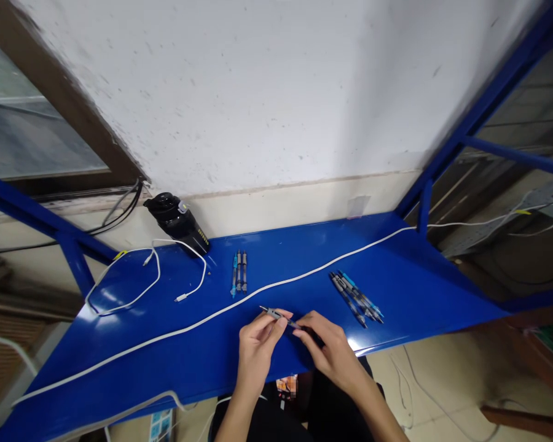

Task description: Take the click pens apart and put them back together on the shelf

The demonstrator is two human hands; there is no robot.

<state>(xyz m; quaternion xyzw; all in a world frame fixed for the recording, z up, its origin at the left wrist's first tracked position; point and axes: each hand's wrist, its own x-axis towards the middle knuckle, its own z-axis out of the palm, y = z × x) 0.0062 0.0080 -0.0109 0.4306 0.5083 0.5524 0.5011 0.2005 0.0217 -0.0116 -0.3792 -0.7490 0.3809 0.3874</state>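
A slim pen [276, 315] was held just above the blue metal tabletop [120, 356], pinched in a narrow grip by the left hand [258, 350] at its tip end and by the right hand [334, 350] farther along. A bundle of pens [357, 299] was laid just beyond on the right. A white cable [212, 316] was stretched across, with three more pens [239, 271] past it and a black bottle [175, 222] lying at the far edge.

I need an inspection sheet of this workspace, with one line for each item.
Surface: glossy blue bench top.
Job's things: metal-tipped pen-like tool; three similar pens; bundle of similar pens.
Clutter: black bottle, tilted against the wall.
Grips: left hand and right hand both pinch the tool.
Cables: long white cable; short white cable; black cables.
Surroundings: white wall, window, blue frame, tiled floor.
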